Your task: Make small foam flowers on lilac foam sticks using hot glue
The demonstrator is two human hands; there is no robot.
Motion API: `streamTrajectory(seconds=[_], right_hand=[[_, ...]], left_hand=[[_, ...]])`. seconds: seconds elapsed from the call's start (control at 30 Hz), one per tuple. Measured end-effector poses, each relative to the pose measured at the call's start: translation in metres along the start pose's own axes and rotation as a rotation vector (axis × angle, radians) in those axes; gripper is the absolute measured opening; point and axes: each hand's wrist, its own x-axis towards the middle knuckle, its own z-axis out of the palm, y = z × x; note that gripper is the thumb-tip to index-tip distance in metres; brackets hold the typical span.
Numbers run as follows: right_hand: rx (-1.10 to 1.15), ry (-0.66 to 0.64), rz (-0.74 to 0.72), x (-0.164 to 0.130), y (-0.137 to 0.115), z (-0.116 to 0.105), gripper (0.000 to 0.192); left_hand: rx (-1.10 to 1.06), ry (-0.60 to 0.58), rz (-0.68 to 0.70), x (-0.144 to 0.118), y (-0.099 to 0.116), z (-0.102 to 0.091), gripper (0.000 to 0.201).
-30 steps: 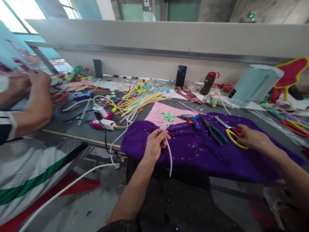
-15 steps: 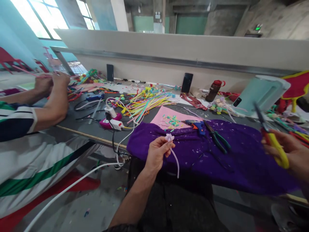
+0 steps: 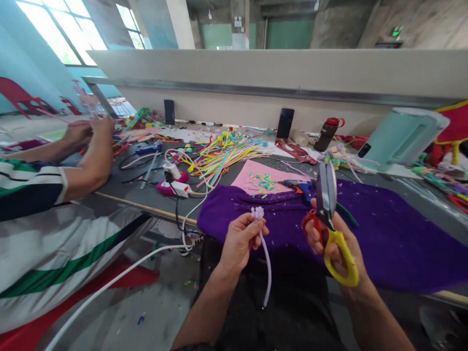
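Between thumb and fingers, my left hand [image 3: 239, 241] pinches a pale lilac pipe-cleaner flower [image 3: 258, 212], whose fuzzy stem [image 3: 268, 265] hangs down in a curve. My right hand [image 3: 341, 243] grips scissors [image 3: 327, 195] with one yellow and one red handle; their blades point upward and look nearly closed. The scissors are to the right of the flower, apart from it. Behind them on the purple cloth [image 3: 387, 229] lie a blue glue gun [image 3: 302, 187] and green-handled pliers [image 3: 346, 214], partly hidden by my right hand and the scissors.
A pink sheet [image 3: 243, 178] carries small cut pieces. Beyond it lies a heap of coloured pipe cleaners [image 3: 234, 151]. A power strip [image 3: 179, 187] with a white cable [image 3: 120, 270] is at left, near a co-worker's arm [image 3: 89, 161]. A bottle [image 3: 327, 134] and a phone [image 3: 285, 123] stand behind.
My right hand has brought the scissors in from the far right, close to my left hand, now covering part of the pliers. My left hand still holds the flower in about the same place.
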Motion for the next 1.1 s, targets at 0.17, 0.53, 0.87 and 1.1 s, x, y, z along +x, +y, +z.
streamTrajectory(seconds=[0.17,0.53,0.87,1.1], right_hand=[[-0.120,0.109,0.054,0.000,0.001,0.018,0.054],[0.073,-0.109,0.053,0.023,0.022,0.024,0.068],[0.042,-0.133,-0.013,0.024,0.025,0.031,0.067],[0.060,-0.125,-0.019,0.027,0.033,0.032,0.064]], left_hand=[[0.078,-0.060,0.018,-0.009,0.000,-0.001,0.017],[0.249,-0.207,-0.058,-0.017,-0.004,0.008,0.018],[0.214,-0.226,-0.099,-0.013,-0.013,0.010,0.020],[0.177,-0.202,-0.149,-0.011,-0.016,0.010,0.022]])
